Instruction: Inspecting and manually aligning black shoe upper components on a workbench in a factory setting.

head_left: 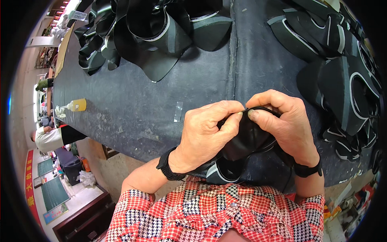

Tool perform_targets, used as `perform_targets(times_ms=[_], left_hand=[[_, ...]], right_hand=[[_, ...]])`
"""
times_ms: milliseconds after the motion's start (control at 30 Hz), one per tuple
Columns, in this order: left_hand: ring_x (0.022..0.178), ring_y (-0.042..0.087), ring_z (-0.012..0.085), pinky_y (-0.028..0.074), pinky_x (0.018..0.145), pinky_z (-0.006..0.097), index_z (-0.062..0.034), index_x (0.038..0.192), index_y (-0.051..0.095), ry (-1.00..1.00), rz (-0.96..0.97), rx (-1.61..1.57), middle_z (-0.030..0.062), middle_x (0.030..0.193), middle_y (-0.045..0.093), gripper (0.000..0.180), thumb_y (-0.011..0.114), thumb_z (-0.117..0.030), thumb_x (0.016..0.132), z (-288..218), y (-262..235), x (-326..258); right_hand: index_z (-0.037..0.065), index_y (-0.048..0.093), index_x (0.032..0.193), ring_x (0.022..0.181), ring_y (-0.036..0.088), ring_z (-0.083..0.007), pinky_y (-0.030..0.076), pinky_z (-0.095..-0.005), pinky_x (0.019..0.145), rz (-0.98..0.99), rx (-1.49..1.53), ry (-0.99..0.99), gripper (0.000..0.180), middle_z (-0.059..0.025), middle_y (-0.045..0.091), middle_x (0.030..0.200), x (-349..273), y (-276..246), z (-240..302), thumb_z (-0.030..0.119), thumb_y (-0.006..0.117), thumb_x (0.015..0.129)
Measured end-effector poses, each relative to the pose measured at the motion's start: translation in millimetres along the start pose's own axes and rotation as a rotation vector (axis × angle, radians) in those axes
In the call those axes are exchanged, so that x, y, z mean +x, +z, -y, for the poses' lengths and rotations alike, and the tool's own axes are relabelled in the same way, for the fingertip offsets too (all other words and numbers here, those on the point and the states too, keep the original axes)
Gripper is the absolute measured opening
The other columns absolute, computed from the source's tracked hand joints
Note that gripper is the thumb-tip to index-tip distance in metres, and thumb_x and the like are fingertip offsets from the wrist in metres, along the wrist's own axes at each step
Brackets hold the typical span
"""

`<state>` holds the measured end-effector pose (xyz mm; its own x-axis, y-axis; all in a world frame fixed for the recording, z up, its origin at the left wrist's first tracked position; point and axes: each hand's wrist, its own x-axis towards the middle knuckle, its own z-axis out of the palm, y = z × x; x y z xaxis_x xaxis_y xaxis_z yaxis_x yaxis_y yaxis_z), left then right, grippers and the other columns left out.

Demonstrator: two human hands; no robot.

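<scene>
Between my two hands is a black leather shoe upper (246, 141), its smooth curved face below my fingers and its lower part near my shirt. My left hand (203, 135) pinches the top edge between thumb and forefinger. Just beside it, my right hand (289, 127) grips the same edge, thumb on the near side and fingers curled over the far side. The thumb tips almost meet. Part of the upper, with a pale strip along an opening, hangs at the table's near edge; my right hand hides some of the rest.
A dark-covered table (137, 109) spreads before me. Heaped black uppers (161, 44) with grey strips lie at the far left, and more uppers (342, 84) at the right. A bottle of yellow liquid (78, 105) lies at the left. Another person (50, 139) is beyond the left edge.
</scene>
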<state>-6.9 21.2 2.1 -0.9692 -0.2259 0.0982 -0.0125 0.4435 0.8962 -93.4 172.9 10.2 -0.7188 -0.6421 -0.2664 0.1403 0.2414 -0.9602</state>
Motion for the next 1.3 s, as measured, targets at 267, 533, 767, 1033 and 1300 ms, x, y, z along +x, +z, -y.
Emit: perform_targets(times_ms=[267,533,767,1033,1300], left_hand=[[0.061,0.053,0.0024,0.042,0.054,0.018,0.0001,0.088,0.062,-0.076,0.127,-0.063,0.0004,0.067,0.061,0.010,0.059,-0.002,0.079,2,-5,5],[0.063,0.050,0.0026,0.041,0.057,0.019,0.0003,0.086,0.061,-0.212,0.239,-0.093,0.0000,0.069,0.059,0.008,0.061,-0.006,0.081,0,-9,12],[0.066,0.048,0.0034,0.040,0.059,0.020,0.0008,0.083,0.059,-0.210,0.314,-0.148,-0.0014,0.070,0.057,0.010,0.060,-0.009,0.083,9,-9,20],[0.074,0.050,0.0035,0.041,0.067,0.018,0.0000,0.093,0.058,-0.352,0.420,-0.371,-0.0023,0.082,0.058,0.013,0.057,-0.010,0.086,15,-17,17],[0.076,0.057,0.0056,0.046,0.070,0.018,0.0028,0.105,0.055,-0.544,0.478,-0.499,0.0026,0.086,0.063,0.022,0.056,0.000,0.083,9,-24,14]], right_hand=[[-0.001,0.063,0.084,0.061,0.053,-0.0046,0.042,-0.0200,0.053,-0.002,-0.041,-0.066,0.011,-0.0028,0.060,0.068,4,0,-6,0.004,0.060,0.075],[-0.001,0.061,0.081,0.057,0.050,-0.0044,0.041,-0.0210,0.052,-0.010,-0.039,-0.074,0.010,-0.0024,0.058,0.064,7,0,-11,0.004,0.058,0.074],[-0.004,0.061,0.082,0.064,0.053,-0.0058,0.043,-0.0193,0.057,0.147,0.227,0.080,0.011,-0.0021,0.060,0.070,14,-7,-17,0.006,0.059,0.076],[-0.003,0.061,0.086,0.066,0.054,-0.0048,0.043,-0.0178,0.059,0.209,0.305,0.186,0.013,-0.0013,0.060,0.072,14,-10,-20,0.008,0.061,0.079],[-0.002,0.061,0.083,0.063,0.052,-0.0046,0.041,-0.0184,0.057,0.199,0.284,0.180,0.011,-0.0007,0.058,0.071,14,-9,-15,0.008,0.061,0.078]])
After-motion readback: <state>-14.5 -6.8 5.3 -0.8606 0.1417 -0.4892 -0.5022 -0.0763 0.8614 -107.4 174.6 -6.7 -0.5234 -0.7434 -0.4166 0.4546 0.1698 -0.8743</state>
